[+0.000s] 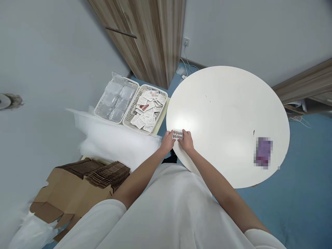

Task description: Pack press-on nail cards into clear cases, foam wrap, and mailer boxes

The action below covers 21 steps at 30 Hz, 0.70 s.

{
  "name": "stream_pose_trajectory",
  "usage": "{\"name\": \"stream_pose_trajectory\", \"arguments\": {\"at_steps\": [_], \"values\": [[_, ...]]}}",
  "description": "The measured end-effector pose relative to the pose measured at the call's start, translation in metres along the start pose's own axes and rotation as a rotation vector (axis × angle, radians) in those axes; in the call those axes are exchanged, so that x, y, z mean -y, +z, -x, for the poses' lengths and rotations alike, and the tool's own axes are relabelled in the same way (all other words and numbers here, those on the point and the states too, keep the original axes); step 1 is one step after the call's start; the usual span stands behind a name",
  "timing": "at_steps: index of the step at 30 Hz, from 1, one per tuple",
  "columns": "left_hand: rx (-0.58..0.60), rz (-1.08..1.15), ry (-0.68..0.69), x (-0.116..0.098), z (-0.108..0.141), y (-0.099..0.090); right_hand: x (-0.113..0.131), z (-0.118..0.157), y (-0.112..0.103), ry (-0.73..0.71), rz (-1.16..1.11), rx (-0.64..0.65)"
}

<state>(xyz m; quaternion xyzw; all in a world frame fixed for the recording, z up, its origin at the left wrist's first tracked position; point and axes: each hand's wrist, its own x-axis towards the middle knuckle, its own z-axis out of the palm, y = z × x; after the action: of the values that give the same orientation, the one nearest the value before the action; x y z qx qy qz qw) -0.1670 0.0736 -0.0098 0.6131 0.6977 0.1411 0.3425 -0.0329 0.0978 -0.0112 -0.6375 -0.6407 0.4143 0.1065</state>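
A small card with two rows of coloured oval pieces (177, 134) is held level over the near left edge of the round white table (223, 103). My left hand (168, 139) pinches its left edge, and my right hand (186, 140) pinches its right edge. Both hands are closed on it. To the left of my hands, a white perforated basket (127, 121) holds many similar cards (149, 112), most showing a printed white side and a few showing coloured pieces.
Beside it, another basket (98, 110) holds clear plastic packs (116, 97). White wrapping sheet (111, 141) and folded brown cardboard boxes (75, 186) lie at the left. A blurred purple item (264, 152) rests on the table's right side. Wooden cabinets (150, 38) stand behind.
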Motion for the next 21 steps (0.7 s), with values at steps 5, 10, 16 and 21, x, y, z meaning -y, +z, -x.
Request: {"name": "stream_pose_trajectory", "arguments": {"at_steps": [5, 10, 16, 21], "values": [[0.000, 0.042, -0.029, 0.002, 0.003, 0.000, -0.004, 0.016, 0.000, 0.025, -0.182, -0.015], [0.003, 0.158, -0.071, 0.001, 0.011, -0.002, -0.005, 0.036, 0.003, 0.110, -0.483, -0.019], [-0.016, 0.170, -0.051, -0.005, 0.005, -0.006, 0.005, 0.033, 0.006, 0.156, -0.637, -0.016], [-0.019, 0.158, -0.040, -0.005, -0.014, -0.015, 0.013, 0.014, 0.004, 0.139, -0.645, -0.009]]}}
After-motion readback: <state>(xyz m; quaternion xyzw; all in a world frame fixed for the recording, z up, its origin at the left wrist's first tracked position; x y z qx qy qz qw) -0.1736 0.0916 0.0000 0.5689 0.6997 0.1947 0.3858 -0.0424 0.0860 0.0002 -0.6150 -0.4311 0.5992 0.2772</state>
